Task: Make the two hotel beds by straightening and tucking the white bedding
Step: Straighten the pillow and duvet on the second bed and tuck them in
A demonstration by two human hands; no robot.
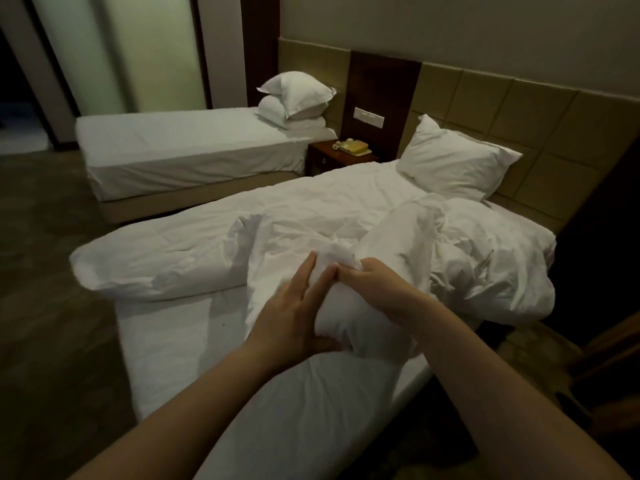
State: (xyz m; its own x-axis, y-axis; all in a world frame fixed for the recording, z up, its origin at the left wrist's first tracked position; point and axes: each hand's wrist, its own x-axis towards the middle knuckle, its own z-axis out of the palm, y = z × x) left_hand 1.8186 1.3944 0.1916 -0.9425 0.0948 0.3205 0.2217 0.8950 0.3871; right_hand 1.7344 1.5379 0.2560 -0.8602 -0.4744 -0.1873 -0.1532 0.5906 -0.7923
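A rumpled white duvet [311,216] lies across the near bed [166,334], bunched toward the right side. My left hand [294,313] holds a gathered lump of the duvet, fingers straight along its side and thumb under it. My right hand [377,289] grips the same lump from the right, fingers curled into the cloth. One white pillow [457,161] leans on the headboard. The far bed [194,147] has a smooth white sheet and a stack of pillows [298,98] at its head.
A dark wooden nightstand [329,159] with a yellow telephone [351,147] stands between the beds. Carpet floor [48,278] runs along the left. A padded headboard [540,112] backs the near bed. Dark furniture [609,341] sits at the right edge.
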